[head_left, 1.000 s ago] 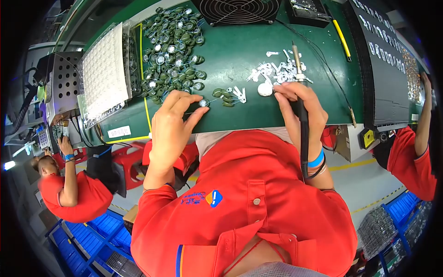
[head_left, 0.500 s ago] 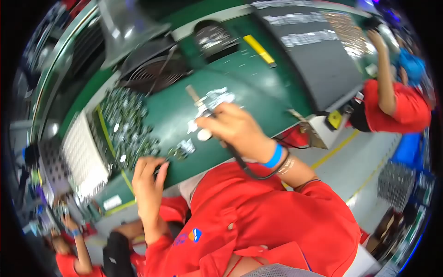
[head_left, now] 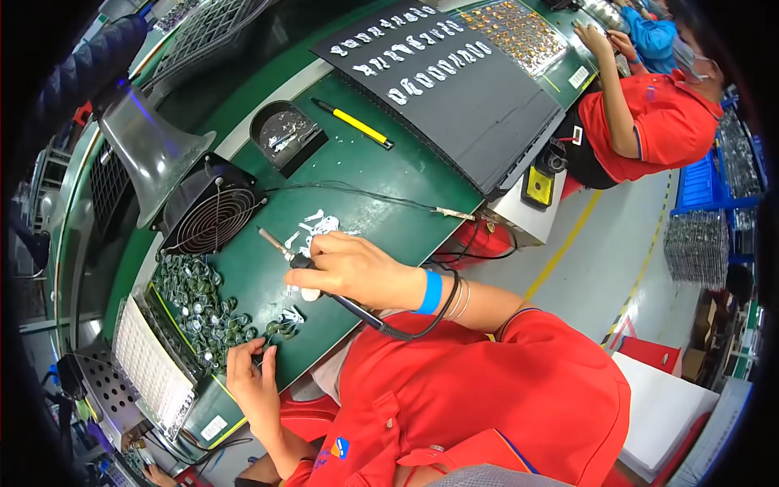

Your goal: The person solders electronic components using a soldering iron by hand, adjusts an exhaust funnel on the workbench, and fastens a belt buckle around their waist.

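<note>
One soldering iron (head_left: 359, 311) grasped in the right hand (head_left: 345, 269), left hand (head_left: 253, 383) beside piled green parts (head_left: 195, 299), its hold unclear.

The right hand (head_left: 353, 272) holds an iron (head_left: 357, 308) by some white bits (head_left: 323, 224). The left hand (head_left: 253, 381) is near a heap of green bits (head_left: 195, 302).
</note>
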Demonstrator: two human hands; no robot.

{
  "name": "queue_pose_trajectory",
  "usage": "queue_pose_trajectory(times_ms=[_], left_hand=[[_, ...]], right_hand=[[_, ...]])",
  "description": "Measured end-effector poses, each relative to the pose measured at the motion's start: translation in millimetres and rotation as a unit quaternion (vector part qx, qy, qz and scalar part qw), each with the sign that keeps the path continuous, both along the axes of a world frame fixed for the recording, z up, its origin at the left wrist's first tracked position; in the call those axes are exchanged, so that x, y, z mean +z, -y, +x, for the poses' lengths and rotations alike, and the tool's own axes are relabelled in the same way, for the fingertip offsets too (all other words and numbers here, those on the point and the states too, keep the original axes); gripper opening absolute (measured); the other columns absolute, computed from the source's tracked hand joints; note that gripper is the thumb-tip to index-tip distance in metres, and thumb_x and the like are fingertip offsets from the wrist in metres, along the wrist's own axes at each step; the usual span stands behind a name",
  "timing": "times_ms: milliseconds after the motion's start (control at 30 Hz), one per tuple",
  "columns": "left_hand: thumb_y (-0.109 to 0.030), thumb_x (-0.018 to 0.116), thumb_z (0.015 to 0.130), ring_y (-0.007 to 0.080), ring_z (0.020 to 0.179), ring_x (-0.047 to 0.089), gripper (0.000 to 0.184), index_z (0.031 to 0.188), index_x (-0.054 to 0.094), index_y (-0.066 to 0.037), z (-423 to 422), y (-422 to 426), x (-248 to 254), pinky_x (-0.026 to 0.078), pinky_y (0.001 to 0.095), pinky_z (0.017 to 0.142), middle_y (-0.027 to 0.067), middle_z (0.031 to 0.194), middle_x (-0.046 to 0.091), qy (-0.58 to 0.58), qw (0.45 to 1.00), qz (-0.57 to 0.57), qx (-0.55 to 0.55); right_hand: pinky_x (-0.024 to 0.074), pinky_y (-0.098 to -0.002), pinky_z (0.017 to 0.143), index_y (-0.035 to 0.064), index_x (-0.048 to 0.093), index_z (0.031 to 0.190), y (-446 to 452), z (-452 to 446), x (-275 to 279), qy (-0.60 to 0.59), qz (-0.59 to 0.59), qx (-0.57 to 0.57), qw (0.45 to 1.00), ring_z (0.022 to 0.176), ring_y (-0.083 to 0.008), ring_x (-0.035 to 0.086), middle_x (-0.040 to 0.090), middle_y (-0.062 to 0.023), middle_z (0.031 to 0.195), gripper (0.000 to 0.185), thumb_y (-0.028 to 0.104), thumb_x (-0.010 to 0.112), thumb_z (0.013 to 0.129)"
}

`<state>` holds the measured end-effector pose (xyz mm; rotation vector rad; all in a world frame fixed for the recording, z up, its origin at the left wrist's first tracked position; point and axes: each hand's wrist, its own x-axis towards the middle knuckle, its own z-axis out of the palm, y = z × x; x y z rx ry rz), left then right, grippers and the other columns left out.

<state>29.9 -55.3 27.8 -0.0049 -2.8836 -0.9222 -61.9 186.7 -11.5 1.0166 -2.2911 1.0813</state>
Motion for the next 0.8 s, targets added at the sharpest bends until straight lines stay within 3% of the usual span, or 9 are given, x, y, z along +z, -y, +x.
queue_pose_trajectory(times_ms=[233, 300, 433, 633, 733, 800], left_hand=[[0.000, 0.077, 0.071, 0.0123, 0.061, 0.044, 0.024, 0.093, 0.067, -0.003, 1, 5, -4, 0.035, 0.0251, 0.053, 0.0040, 0.081, 0.058, -0.020, 1.000, 0.011, -0.016], [-0.004, 0.078, 0.073, 0.0202, 0.067, 0.054, 0.025, 0.095, 0.067, -0.002, 2, 4, 0, 0.043, 0.0295, 0.058, 0.0090, 0.086, 0.060, 0.007, 1.000, 0.019, 0.002], [-0.008, 0.077, 0.076, 0.0190, 0.068, 0.057, 0.022, 0.096, 0.068, -0.002, 1, -1, 0, 0.047, 0.0292, 0.057, 0.0075, 0.086, 0.060, -0.010, 1.000, 0.024, 0.015], [-0.008, 0.078, 0.075, 0.0186, 0.068, 0.058, 0.024, 0.097, 0.069, -0.004, 4, -2, -2, 0.047, 0.0287, 0.056, 0.0066, 0.087, 0.061, -0.027, 0.998, 0.046, 0.023], [-0.008, 0.078, 0.074, 0.0186, 0.068, 0.059, 0.025, 0.097, 0.069, -0.004, 4, -2, -3, 0.047, 0.0286, 0.056, 0.0066, 0.087, 0.062, -0.050, 0.998, 0.039, 0.019], [-0.007, 0.081, 0.072, 0.0103, 0.057, 0.043, 0.027, 0.097, 0.071, -0.005, 6, -2, -8, 0.035, 0.0239, 0.049, 0.0043, 0.090, 0.066, -0.096, 0.994, 0.051, 0.007]], right_hand=[[0.0459, -0.0348, 0.069, 0.0136, 0.065, 0.105, -14, 0, 12, -0.024, 0.046, -0.006, 0.999, 0.074, -0.0237, 0.054, 0.054, -0.0039, 0.070, 0.027, 0.008, 0.060, 0.079], [0.0471, -0.0339, 0.068, 0.0099, 0.065, 0.103, -21, 3, 18, 0.036, 0.058, -0.006, 0.998, 0.073, -0.0238, 0.058, 0.059, -0.0047, 0.071, 0.028, 0.000, 0.063, 0.077], [0.0486, -0.0331, 0.062, 0.0055, 0.066, 0.098, -9, 15, 9, 0.036, -0.019, -0.044, 0.998, 0.067, -0.0226, 0.061, 0.065, -0.0059, 0.075, 0.031, -0.009, 0.071, 0.072], [0.0490, -0.0312, 0.061, 0.0033, 0.067, 0.094, 13, 24, 8, 0.012, -0.071, -0.053, 0.996, 0.064, -0.0236, 0.061, 0.068, -0.0077, 0.081, 0.028, -0.011, 0.073, 0.071], [0.0496, -0.0300, 0.063, 0.0028, 0.067, 0.094, 13, 26, 7, -0.003, -0.004, -0.017, 1.000, 0.066, -0.0242, 0.061, 0.070, -0.0080, 0.085, 0.027, -0.011, 0.072, 0.072], [0.0498, -0.0298, 0.063, 0.0025, 0.066, 0.095, 11, 28, 12, -0.012, 0.033, 0.001, 0.999, 0.066, -0.0243, 0.061, 0.071, -0.0081, 0.089, 0.027, -0.011, 0.072, 0.073]])
